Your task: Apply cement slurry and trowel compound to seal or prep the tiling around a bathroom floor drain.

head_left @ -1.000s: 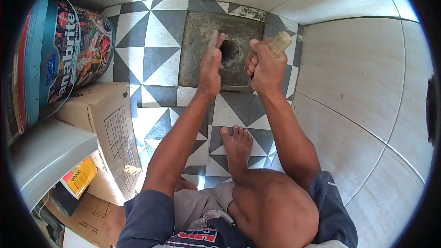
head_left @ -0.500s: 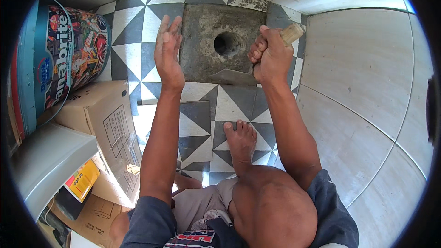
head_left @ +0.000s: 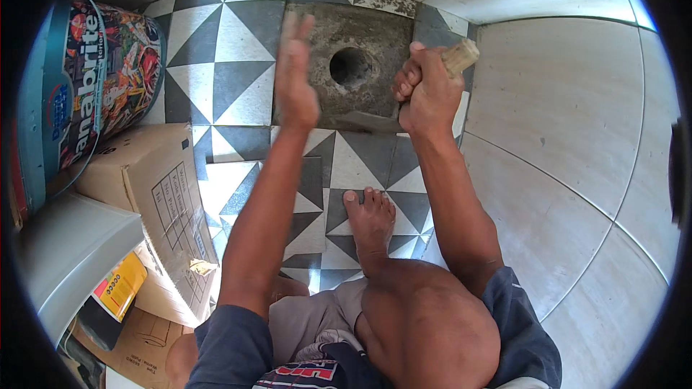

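My right hand (head_left: pixel 432 94) is wrapped round the wooden handle of a trowel (head_left: pixel 462 56), whose butt end sticks out beside my thumb. Its thin grey blade reaches left along the near edge of a rough cement square (head_left: pixel 317 29) set in the floor, though most of the blade is hard to make out. A round dark hole (head_left: pixel 351 68) opens in the middle of that square. Over the square's left edge my left hand (head_left: pixel 295 90) is held up on its side, empty, fingers stretched out and slightly blurred.
Patterned black-and-white tiles (head_left: pixel 245 36) surround the cement. At left stand a large teal bucket (head_left: pixel 54 112), a cardboard box (head_left: pixel 166 202) and a pale grey panel (head_left: pixel 79 238) near a yellow package (head_left: pixel 121 284). Tiled walls (head_left: pixel 555 115) close in right and behind. My bare foot (head_left: pixel 373 223) rests in front.
My left hand has swung right, from beside the cement square to over its left edge. My right hand keeps hold of the trowel, almost unmoved. The whole view has shifted slightly.
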Tool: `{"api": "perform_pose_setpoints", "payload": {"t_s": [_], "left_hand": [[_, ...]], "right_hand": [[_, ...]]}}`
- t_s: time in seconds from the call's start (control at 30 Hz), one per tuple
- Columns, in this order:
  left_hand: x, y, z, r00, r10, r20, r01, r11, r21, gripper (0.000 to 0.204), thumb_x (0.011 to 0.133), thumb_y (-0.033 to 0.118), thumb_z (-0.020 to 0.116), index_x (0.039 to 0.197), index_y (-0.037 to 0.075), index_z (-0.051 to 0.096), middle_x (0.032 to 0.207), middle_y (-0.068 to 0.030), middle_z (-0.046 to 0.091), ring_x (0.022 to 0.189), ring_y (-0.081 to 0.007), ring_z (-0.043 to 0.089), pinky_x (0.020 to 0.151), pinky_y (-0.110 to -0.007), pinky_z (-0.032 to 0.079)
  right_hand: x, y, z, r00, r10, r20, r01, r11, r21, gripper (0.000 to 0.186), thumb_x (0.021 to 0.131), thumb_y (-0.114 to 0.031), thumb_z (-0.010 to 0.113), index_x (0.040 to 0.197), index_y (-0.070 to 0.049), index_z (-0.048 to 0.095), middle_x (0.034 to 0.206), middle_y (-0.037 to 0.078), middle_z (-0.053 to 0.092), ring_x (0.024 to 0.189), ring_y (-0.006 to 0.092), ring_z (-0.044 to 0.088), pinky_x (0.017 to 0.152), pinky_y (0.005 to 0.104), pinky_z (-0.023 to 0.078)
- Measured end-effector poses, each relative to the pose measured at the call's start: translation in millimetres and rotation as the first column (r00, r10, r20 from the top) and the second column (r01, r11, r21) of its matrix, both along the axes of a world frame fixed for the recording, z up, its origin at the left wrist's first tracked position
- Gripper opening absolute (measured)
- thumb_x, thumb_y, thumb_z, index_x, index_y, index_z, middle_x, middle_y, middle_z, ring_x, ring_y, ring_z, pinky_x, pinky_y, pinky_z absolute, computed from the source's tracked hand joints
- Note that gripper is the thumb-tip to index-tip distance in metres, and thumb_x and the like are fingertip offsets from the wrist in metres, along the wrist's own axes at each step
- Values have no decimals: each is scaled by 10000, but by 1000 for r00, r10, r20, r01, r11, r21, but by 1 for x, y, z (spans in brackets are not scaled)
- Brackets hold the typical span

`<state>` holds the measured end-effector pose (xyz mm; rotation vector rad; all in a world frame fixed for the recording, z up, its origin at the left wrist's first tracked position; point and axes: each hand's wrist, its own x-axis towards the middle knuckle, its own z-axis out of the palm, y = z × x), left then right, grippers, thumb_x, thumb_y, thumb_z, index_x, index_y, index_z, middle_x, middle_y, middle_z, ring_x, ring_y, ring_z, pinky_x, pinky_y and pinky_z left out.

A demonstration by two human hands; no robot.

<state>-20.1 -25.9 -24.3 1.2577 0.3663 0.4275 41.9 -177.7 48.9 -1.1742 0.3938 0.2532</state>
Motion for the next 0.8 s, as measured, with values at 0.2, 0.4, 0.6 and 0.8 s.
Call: {"api": "perform_pose_setpoints", "payload": {"t_s": [0.2, 0.4, 0.6, 0.8], "left_hand": [[1, 54, 22, 996, 80, -44, -72, 985, 157, 666, 1098, 491, 296, 1592, 44, 313, 1567, -174, 471, 1488, -287, 380, 1238, -456, 213], [0, 40, 11, 996, -1, -89, 15, 986, 163, 688, 1086, 488, 330, 1588, 18, 307, 1567, -187, 465, 1494, -301, 374, 1236, -459, 219], [5, -14, -14, 997, -82, 5, 81, 994, 76, 651, 1108, 411, 334, 1615, 12, 246, 1591, -185, 427, 1502, -269, 361, 1255, -404, 179], [26, -46, -8, 955, -291, 51, 276, 941, 196, 639, 1121, 365, 345, 1643, 35, 180, 1635, -164, 370, 1520, -249, 325, 1257, -379, 163]], "right_hand": [[6, -3, -5, 990, -118, -80, 128, 984, 127, 184, 916, -133, 673, 869, -80, 503, 598, 2, 443, 460, 128, 430, 432, 320, 365], [-1, -9, -6, 986, -124, -110, 126, 992, 18, 284, 949, -205, 657, 752, -151, 461, 609, -26, 418, 510, 127, 429, 493, 323, 368], [-14, -14, -8, 981, -172, -90, 179, 980, 83, 168, 949, -148, 638, 897, -77, 495, 623, 5, 445, 494, 132, 439, 464, 325, 379], [-16, -40, -12, 960, -245, -136, 245, 969, -19, 294, 995, -234, 617, 778, -149, 437, 633, -24, 405, 525, 126, 423, 499, 331, 377]]}}
